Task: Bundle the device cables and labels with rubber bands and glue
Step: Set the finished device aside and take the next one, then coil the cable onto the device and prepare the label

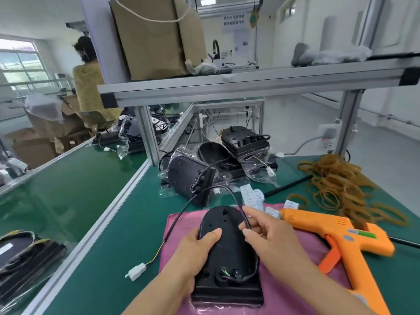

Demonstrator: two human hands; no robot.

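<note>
One black device [227,253], underside up, lies on a pink cloth [295,271] on the green table [127,223]. Left hand [195,253] grips its left edge, thumb on top. Right hand [266,233] pinches the cable [176,220] just beside the right edge. The cable loops out to a white plug [136,271] (not yet coiled).

Step, as judged: gathering the cable. The next move calls for folding the slack small, then reaching for the rubber bands [341,185] heaped right. Labels [252,196] and glue gun [336,233] lie near.

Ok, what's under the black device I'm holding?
A pink cloth lies under the black device, spread on the green mat. The left hand grips the device, the right hand pinches its cable. Anything directly beneath the device is covered.
</note>
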